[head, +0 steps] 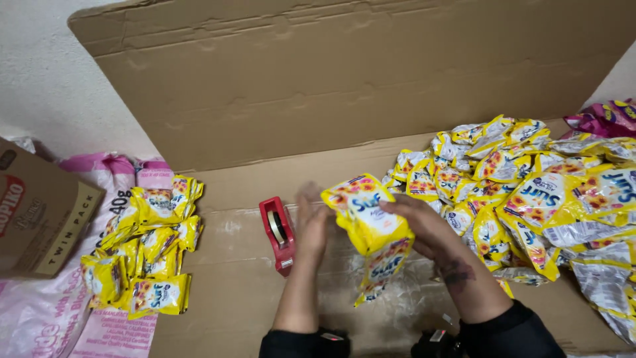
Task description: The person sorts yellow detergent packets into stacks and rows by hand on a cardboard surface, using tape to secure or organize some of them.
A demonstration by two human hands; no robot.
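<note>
My right hand (424, 229) grips a small stack of yellow sachets (371, 222), with a strip of them hanging down toward me. Beside that stack, my left hand (311, 229) is flat with its fingers together, its palm facing the sachets; it looks blurred. Just left of this hand lies a red tape dispenser (278, 233) on the flattened cardboard (238, 285).
A big heap of loose yellow sachets (530, 192) fills the right side. Bundled yellow sachets (142, 248) lie at the left on a pink printed sack (112, 331). A brown carton (36, 219) stands far left. Purple packets (606, 118) sit far right. A cardboard flap (331, 73) stands upright behind.
</note>
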